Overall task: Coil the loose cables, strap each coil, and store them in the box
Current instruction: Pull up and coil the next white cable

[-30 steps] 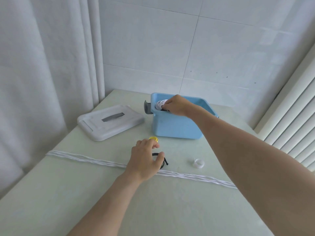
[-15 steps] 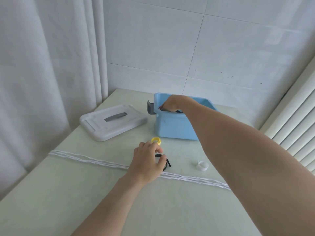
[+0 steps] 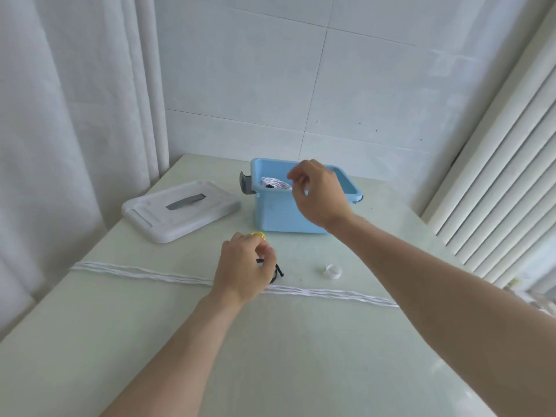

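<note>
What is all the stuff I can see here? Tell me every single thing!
box: 1, light blue, far middle of the table, open
coiled cable: 1, white, inside the box
lid: 1, white with grey handle, on the table left of the box
loose cable: 1 long bundle, white, stretched across the table
black strap: 1, black, on the table under the left hand
yellow ring: 1, yellow, in front of the box
clear ring: 1, see-through, right of the black strap
table: 1, pale green
curtain: 1, white, left
left hand: 1, touching the black strap
right hand: 1, over the box, holding nothing
</note>
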